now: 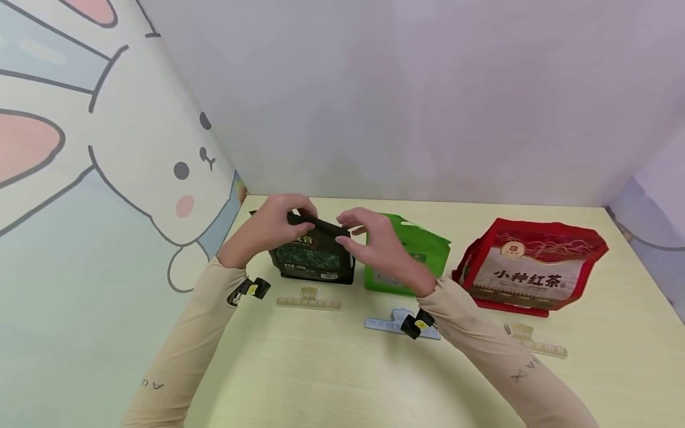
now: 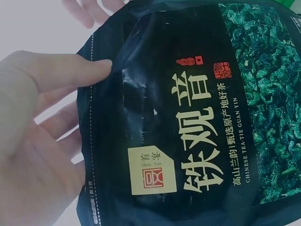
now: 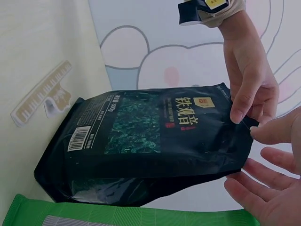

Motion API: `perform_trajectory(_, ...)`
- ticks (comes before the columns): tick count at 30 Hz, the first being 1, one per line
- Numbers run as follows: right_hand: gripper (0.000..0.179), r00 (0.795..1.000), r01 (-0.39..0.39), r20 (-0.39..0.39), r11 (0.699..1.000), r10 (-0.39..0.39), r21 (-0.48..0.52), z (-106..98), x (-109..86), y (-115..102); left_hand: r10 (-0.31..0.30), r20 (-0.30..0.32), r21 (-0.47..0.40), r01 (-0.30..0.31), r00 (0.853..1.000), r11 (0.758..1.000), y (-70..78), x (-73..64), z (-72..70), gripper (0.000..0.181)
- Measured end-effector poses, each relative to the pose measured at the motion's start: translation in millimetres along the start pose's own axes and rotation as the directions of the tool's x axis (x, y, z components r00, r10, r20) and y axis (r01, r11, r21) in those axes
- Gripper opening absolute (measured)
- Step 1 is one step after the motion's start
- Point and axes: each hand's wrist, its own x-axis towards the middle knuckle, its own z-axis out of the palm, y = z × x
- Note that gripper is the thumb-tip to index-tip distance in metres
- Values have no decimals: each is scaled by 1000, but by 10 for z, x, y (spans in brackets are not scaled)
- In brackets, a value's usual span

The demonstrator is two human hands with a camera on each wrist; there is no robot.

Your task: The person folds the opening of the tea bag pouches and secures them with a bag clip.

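A black tea bag [image 1: 316, 255] with gold lettering and a green leaf picture stands upright at the left of the table. My left hand [image 1: 278, 223] pinches its top edge; in the left wrist view the thumb [image 2: 96, 70] lies on the front and the other fingers reach behind. At the opposite top corner is my right hand [image 1: 374, 238], thumb and fingers spread apart, fingertips [image 3: 237, 186] right at the bag's edge. A beige clip [image 1: 308, 300] with a piano-key pattern lies before the black bag.
Just right of the black bag stands a green bag [image 1: 439, 255], partly hidden by my right arm. A red tea bag [image 1: 530, 267] stands farther right. A blue clip [image 1: 382, 324] and another beige clip [image 1: 546, 346] lie in front of them. Walls [image 1: 407, 119] close off the back and left.
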Motion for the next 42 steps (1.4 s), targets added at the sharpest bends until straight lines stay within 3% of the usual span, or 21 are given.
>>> perform_trajectory(4, 24, 999, -24, 23, 999, 25, -40, 66, 44, 16, -14, 1, -12, 14, 1000, 1000, 2, 7, 13, 8)
perform_trajectory(8, 21, 1000, 0, 31, 996, 3, -86, 132, 44, 28, -16, -5, -10, 16, 1000, 1000, 11, 17, 22, 7)
perform_trajectory(14, 20, 1000, -10, -5, 992, 9, -128, 215, 27, 70, -10, -10, 0, 10, 1000, 1000, 22, 36, 19, 7)
perform_trajectory(28, 12, 991, -63, -120, 996, 54, -69, 285, -7, 104, 11, -27, 22, -10, 1000, 1000, 13, 27, 48, 9)
perform_trajectory(42, 13, 990, -63, -129, 998, 59, -26, 287, -15, 130, -33, -8, -15, 33, 999, 999, 9, 26, 24, 9)
